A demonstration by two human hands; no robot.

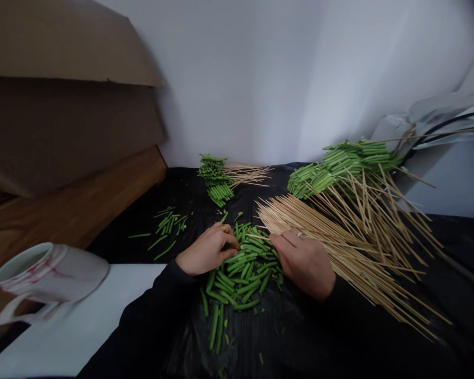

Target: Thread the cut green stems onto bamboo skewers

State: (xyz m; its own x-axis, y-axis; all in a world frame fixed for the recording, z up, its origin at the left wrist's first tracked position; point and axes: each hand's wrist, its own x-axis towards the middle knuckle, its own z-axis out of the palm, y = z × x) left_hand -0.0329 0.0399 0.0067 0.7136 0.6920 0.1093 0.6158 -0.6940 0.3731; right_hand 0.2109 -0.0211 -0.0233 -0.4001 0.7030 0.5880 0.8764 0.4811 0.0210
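Note:
My left hand (pixel 208 249) rests on a heap of short green bean pieces (pixel 240 276) on a black plastic sheet, with its fingers pinched on one piece at the heap's top. My right hand (pixel 305 261) lies on the heap's right side, fingers curled round a thin bamboo skewer (pixel 256 236) whose tip points toward the left hand. To the right of that hand lies a big spread of bare bamboo skewers (pixel 355 247).
Two bundles of skewered green beans lie near the wall, a small one (pixel 217 181) and a larger one (pixel 342 163). Loose bean bits (pixel 168 226) sit at left. A white mug (pixel 43 273) lies at the near left, beside cardboard (pixel 63 95) and a wooden board (pixel 82 210).

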